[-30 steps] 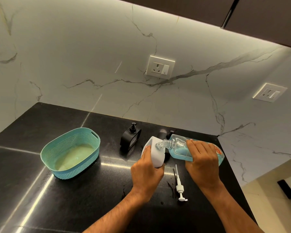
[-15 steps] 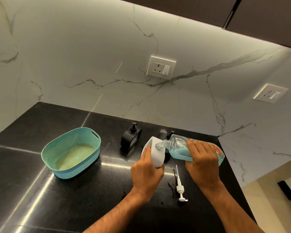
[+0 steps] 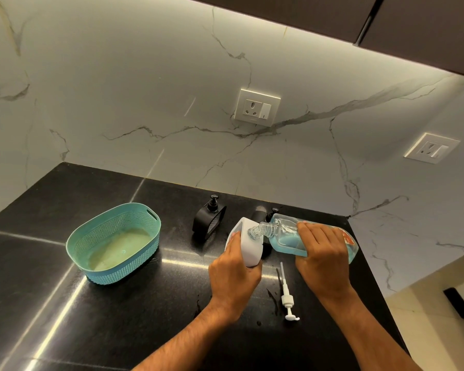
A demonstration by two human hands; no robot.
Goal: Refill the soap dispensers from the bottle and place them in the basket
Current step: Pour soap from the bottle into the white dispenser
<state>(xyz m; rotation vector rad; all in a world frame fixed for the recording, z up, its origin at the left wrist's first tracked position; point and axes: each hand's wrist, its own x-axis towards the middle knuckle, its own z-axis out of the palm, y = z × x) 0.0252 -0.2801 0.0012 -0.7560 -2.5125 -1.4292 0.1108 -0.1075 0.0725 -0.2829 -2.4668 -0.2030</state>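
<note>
Between the basket (image 3: 113,243) on the left and the two hands, a wide strip of bare table (image 3: 65,317) lies open. The black dispenser (image 3: 209,220) stands far, just left of the white dispenser (image 3: 248,243). A loose pump (image 3: 287,295) lies between the forearms, near side.

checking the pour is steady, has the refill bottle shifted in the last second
No. The refill bottle keeps its tilt, neck at the white dispenser, same spot relative to the black dispenser.
</note>
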